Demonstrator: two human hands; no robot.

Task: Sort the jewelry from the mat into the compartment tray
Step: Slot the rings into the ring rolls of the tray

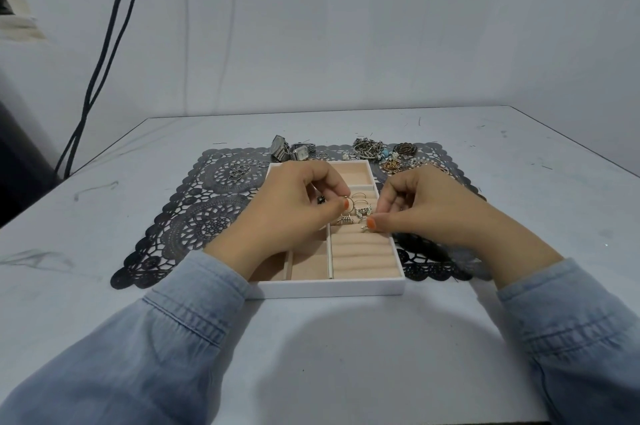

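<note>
A white compartment tray (332, 287) with peach lining lies on a black lace mat (194, 216). Both hands hover over its ring-roll section. My left hand (294, 209) pinches a thin silver ring (349, 204) between thumb and forefinger. My right hand (422, 206) pinches a small silver ring (364, 227) against the rolls. Several silver rings (362, 211) sit in the rolls between my hands. On the mat behind the tray lie two watches (291, 150), a cluster of plain rings (239, 171) and a heap of earrings and bangles (381, 152).
The mat lies on a pale table (311, 348) whose far edge meets a white wall. Black cables (104, 53) hang down at the left. Blue denim sleeves cover both forearms in the foreground.
</note>
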